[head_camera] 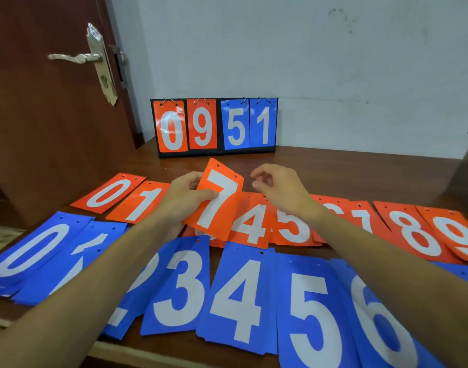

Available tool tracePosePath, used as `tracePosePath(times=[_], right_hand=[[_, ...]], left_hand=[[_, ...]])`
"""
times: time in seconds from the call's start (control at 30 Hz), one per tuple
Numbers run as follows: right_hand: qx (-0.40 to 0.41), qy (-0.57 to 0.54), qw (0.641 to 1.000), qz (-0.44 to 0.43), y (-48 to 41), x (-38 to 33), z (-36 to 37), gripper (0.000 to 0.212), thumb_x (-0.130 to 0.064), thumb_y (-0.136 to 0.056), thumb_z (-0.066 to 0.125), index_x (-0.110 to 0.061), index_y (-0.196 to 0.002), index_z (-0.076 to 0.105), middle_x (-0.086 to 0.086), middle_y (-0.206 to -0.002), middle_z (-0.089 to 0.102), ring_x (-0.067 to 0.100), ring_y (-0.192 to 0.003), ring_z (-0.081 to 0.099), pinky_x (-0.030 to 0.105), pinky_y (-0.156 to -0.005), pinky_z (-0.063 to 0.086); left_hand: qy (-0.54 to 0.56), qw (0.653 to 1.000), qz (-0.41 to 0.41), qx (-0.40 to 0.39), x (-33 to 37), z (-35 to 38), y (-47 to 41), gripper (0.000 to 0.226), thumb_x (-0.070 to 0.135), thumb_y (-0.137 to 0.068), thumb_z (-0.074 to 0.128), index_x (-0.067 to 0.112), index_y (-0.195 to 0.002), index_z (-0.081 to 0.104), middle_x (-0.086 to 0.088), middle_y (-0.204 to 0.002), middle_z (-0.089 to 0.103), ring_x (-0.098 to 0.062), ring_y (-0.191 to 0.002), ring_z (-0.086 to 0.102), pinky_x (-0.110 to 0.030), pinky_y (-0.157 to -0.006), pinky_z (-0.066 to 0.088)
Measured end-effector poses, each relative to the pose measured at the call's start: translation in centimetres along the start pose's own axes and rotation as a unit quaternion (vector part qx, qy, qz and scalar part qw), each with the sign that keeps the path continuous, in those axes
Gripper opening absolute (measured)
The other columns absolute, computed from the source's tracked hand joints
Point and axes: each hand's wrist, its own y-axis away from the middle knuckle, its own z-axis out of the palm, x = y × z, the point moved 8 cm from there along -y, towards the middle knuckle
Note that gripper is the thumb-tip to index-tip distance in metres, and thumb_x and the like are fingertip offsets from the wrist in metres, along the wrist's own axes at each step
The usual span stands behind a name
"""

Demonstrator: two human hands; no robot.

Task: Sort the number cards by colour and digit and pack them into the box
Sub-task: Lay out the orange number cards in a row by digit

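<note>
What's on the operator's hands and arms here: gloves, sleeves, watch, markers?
Nothing worn that shows. The left hand and right hand are bare: no gloves, rings or tape. The left forearm and right forearm are bare up to the frame edge, with no sleeve, cuff, watch, wristband or marker in view.

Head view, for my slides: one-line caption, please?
Left hand holds an orange 7 above the orange row and blue row; right hand hovers beside it.
</note>
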Motion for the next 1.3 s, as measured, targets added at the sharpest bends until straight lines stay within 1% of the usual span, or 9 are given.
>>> tracePosePath(times=[0.17, 0.43, 0.63, 0.73, 0.8, 0.9, 0.97, 1.2, 1.3], right_hand=[[-0.05, -0.241, 0.963, 0.105, 1.2, -0.6, -2.0, 0.031, -0.032, -0.091, 0.06, -0.022, -0.12, 0.057, -0.006, -0.108, 0.064, 0.009, -0.094, 0.064, 0.02, -0.07, 0.052], [0.012, -0.254, 0.958, 0.132, 6.3, 4.4, -9.4, 0.018, -0.009, -0.08, 0.073, -0.013, -0.096, 0.066, 0.005, -0.084, 0.07, 0.017, -0.07, 0.066, 0.023, -0.056, 0.054], [0.063, -0.241, 0.958, 0.14, 10.0, 9.7, -15.3, 0.017, -0.004, -0.079, 0.073, -0.013, -0.092, 0.068, 0.006, -0.08, 0.068, 0.012, -0.064, 0.064, 0.019, -0.054, 0.053], [0.06, -0.214, 0.963, 0.154, 11.0, 12.7, -17.2, 0.017, -0.007, -0.082, 0.07, -0.017, -0.096, 0.067, 0.005, -0.087, 0.07, 0.014, -0.074, 0.067, 0.021, -0.058, 0.056], [0.052, -0.188, 0.965, 0.174, 11.4, 15.0, -17.9, 0.017, -0.01, -0.084, 0.068, -0.018, -0.099, 0.067, 0.001, -0.087, 0.07, 0.012, -0.078, 0.068, 0.02, -0.058, 0.055], [0.037, -0.163, 0.965, 0.2, 11.6, 17.8, -18.2, 0.017, -0.013, -0.087, 0.066, -0.018, -0.103, 0.067, -0.001, -0.091, 0.071, 0.011, -0.083, 0.068, 0.021, -0.065, 0.054], [0.025, -0.157, 0.965, 0.208, 11.5, 18.8, -18.1, 0.018, -0.014, -0.088, 0.064, -0.018, -0.105, 0.066, -0.001, -0.093, 0.07, 0.011, -0.085, 0.068, 0.021, -0.067, 0.053], [-0.018, -0.155, 0.968, 0.198, 9.1, 18.5, -15.8, 0.017, -0.015, -0.088, 0.065, -0.019, -0.104, 0.064, -0.003, -0.09, 0.068, 0.008, -0.079, 0.067, 0.016, -0.06, 0.052], [-0.041, -0.093, 0.983, 0.153, 7.8, 17.5, -14.2, 0.024, -0.016, -0.087, 0.066, -0.016, -0.111, 0.064, -0.001, -0.102, 0.067, 0.011, -0.088, 0.066, 0.02, -0.071, 0.054]], left_hand=[[0.027, 0.999, 0.006, -0.047, 1.2, 2.6, 1.1, 0.035, 0.024, -0.083, 0.07, 0.026, -0.115, 0.057, 0.003, -0.104, 0.068, -0.018, -0.089, 0.069, -0.034, -0.068, 0.058], [0.035, 0.99, 0.021, -0.136, 2.9, 11.5, 3.8, 0.019, 0.016, -0.088, 0.064, 0.017, -0.107, 0.065, -0.004, -0.102, 0.073, -0.02, -0.091, 0.07, -0.037, -0.08, 0.057], [0.042, 0.976, 0.062, -0.205, 4.5, 18.9, 5.4, 0.019, 0.011, -0.089, 0.063, 0.01, -0.108, 0.065, -0.008, -0.096, 0.074, -0.022, -0.084, 0.071, -0.031, -0.073, 0.059], [-0.1, 0.965, 0.141, -0.199, 4.9, 21.8, 4.3, 0.02, 0.013, -0.096, 0.05, 0.015, -0.106, 0.067, 0.003, -0.092, 0.071, -0.011, -0.084, 0.066, -0.016, -0.07, 0.051], [-0.276, 0.915, 0.218, -0.199, 4.6, 23.2, 3.5, 0.027, 0.016, -0.096, 0.049, 0.024, -0.118, 0.063, 0.014, -0.113, 0.062, -0.003, -0.106, 0.056, -0.01, -0.083, 0.041], [-0.436, 0.828, 0.251, -0.247, 2.9, 24.9, 2.8, 0.044, 0.029, -0.096, 0.051, 0.033, -0.139, 0.043, 0.014, -0.146, 0.039, -0.007, -0.135, 0.033, -0.022, -0.109, 0.026], [-0.482, 0.799, 0.255, -0.253, 2.3, 25.0, 2.5, 0.047, 0.034, -0.096, 0.051, 0.034, -0.141, 0.04, 0.011, -0.153, 0.031, -0.009, -0.14, 0.027, -0.03, -0.114, 0.022], [-0.504, 0.791, 0.281, -0.203, 2.3, 23.2, 1.5, 0.041, 0.045, -0.091, 0.053, 0.037, -0.131, 0.05, 0.011, -0.141, 0.045, -0.009, -0.131, 0.035, -0.035, -0.111, 0.029], [-0.495, 0.795, 0.284, -0.206, 2.3, 23.3, 1.6, 0.043, 0.044, -0.091, 0.054, 0.034, -0.132, 0.051, 0.012, -0.139, 0.045, -0.008, -0.13, 0.035, -0.032, -0.11, 0.03]])
